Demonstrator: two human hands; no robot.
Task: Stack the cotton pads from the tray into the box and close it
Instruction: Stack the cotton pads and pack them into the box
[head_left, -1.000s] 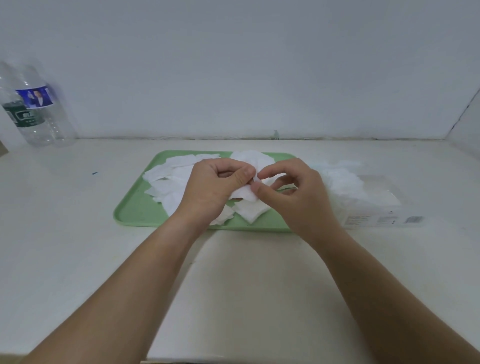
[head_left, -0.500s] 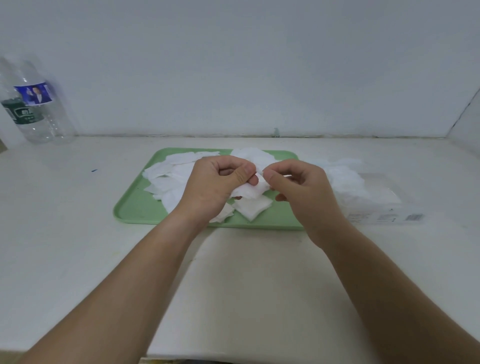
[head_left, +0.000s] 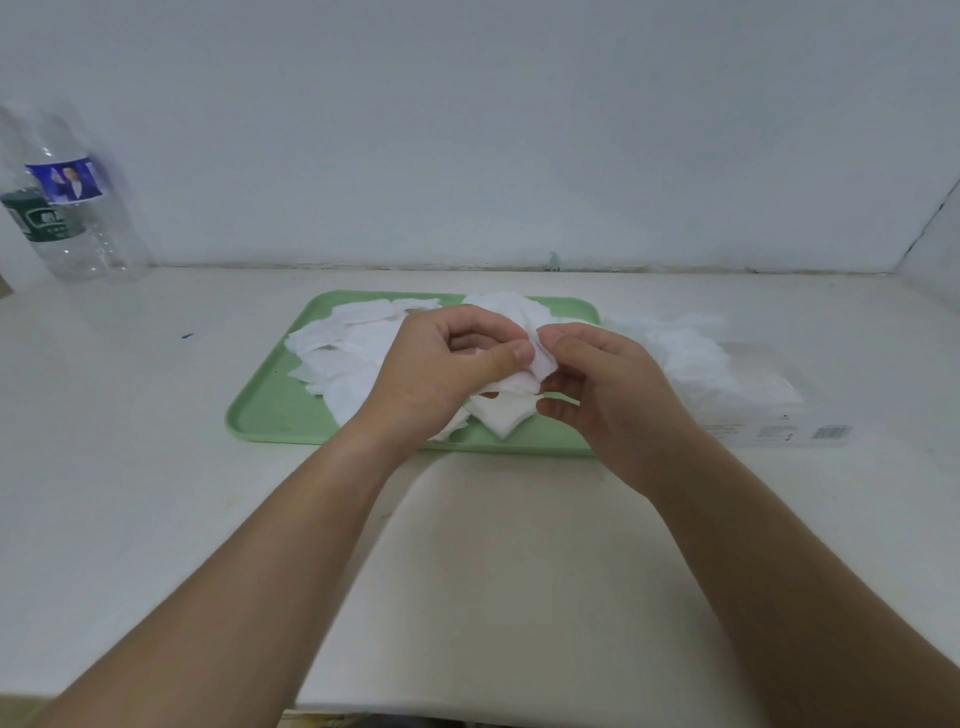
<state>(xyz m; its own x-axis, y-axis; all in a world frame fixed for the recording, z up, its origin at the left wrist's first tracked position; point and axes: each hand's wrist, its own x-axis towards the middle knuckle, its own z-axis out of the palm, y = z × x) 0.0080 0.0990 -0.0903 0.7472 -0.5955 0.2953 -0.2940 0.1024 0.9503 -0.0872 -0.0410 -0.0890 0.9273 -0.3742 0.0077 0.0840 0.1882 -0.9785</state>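
Note:
A green tray (head_left: 270, 415) lies on the white table with several white cotton pads (head_left: 343, 338) scattered over it. My left hand (head_left: 441, 369) and my right hand (head_left: 608, 395) hover above the tray's middle and together pinch a small bunch of cotton pads (head_left: 519, 382) between thumbs and fingers. Another pad (head_left: 506, 418) lies on the tray just below them. To the right of the tray sits the clear box (head_left: 779, 423), with loose pads (head_left: 685, 348) heaped in and over it. The box lid cannot be made out.
Two clear plastic water bottles (head_left: 67, 208) stand at the far left against the wall. The wall runs along the table's back edge. The table's front edge is near the bottom of the view, under my forearms.
My right hand has closed in toward my left hand, and both have risen slightly while pinching the bunch of pads. The tray and box have not moved.

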